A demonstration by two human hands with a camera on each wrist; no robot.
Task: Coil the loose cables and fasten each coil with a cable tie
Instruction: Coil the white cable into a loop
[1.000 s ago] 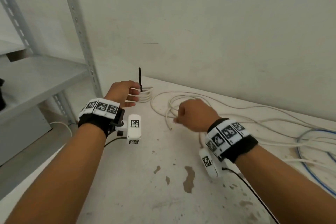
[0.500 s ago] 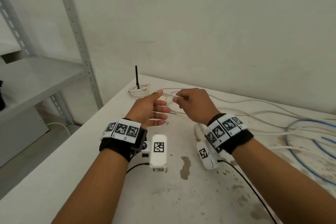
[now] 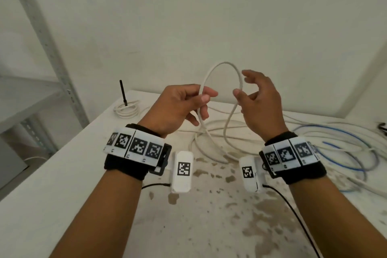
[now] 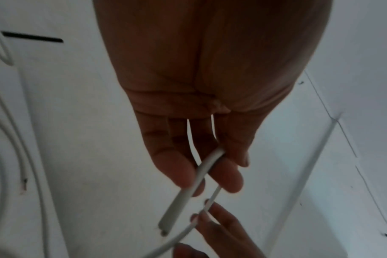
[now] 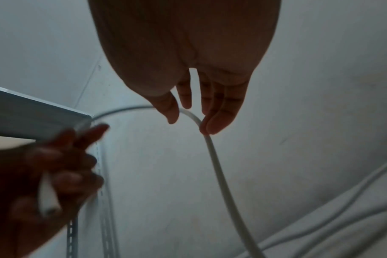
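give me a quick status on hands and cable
Left hand pinches white cable near its end. Right hand guides first loop. Loose cables on table, nothing blocking.

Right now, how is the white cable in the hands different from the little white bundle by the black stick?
The white cable is lifted off the table in one big open loop; the small coil lies flat at the far corner, wound in tight rings. The left hand pinches the cable near its end and the right hand guides it; nothing touches the coil. Both are white.
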